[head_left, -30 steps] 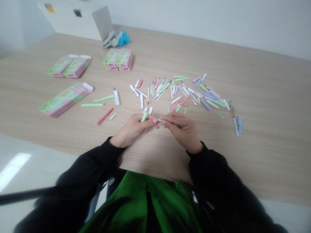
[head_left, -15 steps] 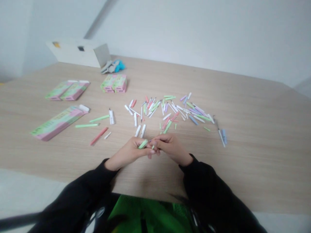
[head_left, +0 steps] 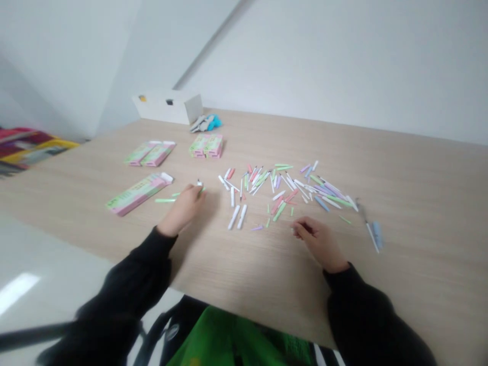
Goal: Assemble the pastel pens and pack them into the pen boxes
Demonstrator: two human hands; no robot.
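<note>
Pale wood counter point(head_left: 244, 269) runs back to a white wall point(head_left: 343, 66), with a white box point(head_left: 168, 105) at its far edge. The left hand point(head_left: 182, 209) is curled forward, its fingers covering a small green-and-white pen part point(head_left: 201, 189), so any grip is hidden. The right hand point(head_left: 316, 239) sits half-curled with nothing visible in it. Between and ahead of them lies a loose spread of pastel pen parts point(head_left: 290, 188), many too small to make out, with two white tubes point(head_left: 237, 217) nearest. Pink-and-green boxes point(head_left: 139, 193) lie further left.
</note>
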